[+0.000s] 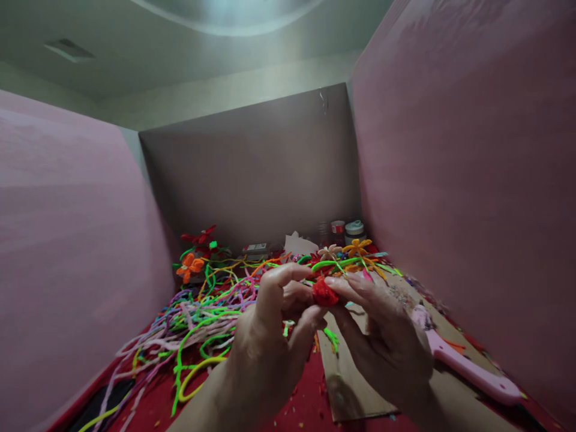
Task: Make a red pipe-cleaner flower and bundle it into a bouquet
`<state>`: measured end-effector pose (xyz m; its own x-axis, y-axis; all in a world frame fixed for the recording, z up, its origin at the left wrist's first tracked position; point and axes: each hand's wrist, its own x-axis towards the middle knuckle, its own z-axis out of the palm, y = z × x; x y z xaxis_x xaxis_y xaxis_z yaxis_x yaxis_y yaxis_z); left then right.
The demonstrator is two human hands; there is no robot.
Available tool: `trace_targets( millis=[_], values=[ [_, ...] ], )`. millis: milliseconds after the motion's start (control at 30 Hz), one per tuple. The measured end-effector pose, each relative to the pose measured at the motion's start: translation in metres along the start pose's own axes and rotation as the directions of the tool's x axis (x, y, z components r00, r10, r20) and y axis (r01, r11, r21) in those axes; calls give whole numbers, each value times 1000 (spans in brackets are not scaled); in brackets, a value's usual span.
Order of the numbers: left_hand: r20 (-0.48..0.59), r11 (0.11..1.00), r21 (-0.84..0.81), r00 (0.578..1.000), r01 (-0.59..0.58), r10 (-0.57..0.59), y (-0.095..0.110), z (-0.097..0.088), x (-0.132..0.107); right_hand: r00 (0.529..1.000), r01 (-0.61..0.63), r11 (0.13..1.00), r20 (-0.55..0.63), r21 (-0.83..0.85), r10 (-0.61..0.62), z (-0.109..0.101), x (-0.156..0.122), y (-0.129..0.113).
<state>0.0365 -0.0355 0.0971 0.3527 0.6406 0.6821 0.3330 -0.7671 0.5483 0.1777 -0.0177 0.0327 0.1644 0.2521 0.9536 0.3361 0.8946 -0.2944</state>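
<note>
Between the fingertips of both hands sits a small red fuzzy flower bud [324,292], seemingly of pipe cleaner. My left hand [281,318] pinches it from the left, thumb below and index finger arched above. From the right, my right hand [378,330] closes its thumb and fingers on the bud's other side. A green pipe cleaner [333,264] runs just behind the fingers; whether it joins the bud I cannot tell. Below the hands lie a sheet of brown cardboard [355,384] and a red table cover [292,402].
Tangled pipe cleaners [211,318] fill the left side. Orange [189,267] and yellow-orange [357,247] flowers stand toward the back. A pink-handled tool [477,366] lies at right. Jars [354,231] line the back panel [256,174]; pink panels [468,150] rise at both sides.
</note>
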Motion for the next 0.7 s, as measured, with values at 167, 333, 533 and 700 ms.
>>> trace_targets(
  millis=[167,333,533,700],
  values=[
    [3,1000,21,1000,4,-4,3,-1,1,1000,0,1000,-6,19,0,1,-3,2],
    [65,999,26,997,41,-42,9,-4,2,986,-137,983,-77,125,148,5,0,1],
    [-151,999,48,989,8,-1,8,-8,5,935,-290,894,-97,342,341,5,16,-5],
    [-167,977,207,982,-52,88,7,-12,10,889,-379,780,-39,497,457,4,22,-3]
  ],
)
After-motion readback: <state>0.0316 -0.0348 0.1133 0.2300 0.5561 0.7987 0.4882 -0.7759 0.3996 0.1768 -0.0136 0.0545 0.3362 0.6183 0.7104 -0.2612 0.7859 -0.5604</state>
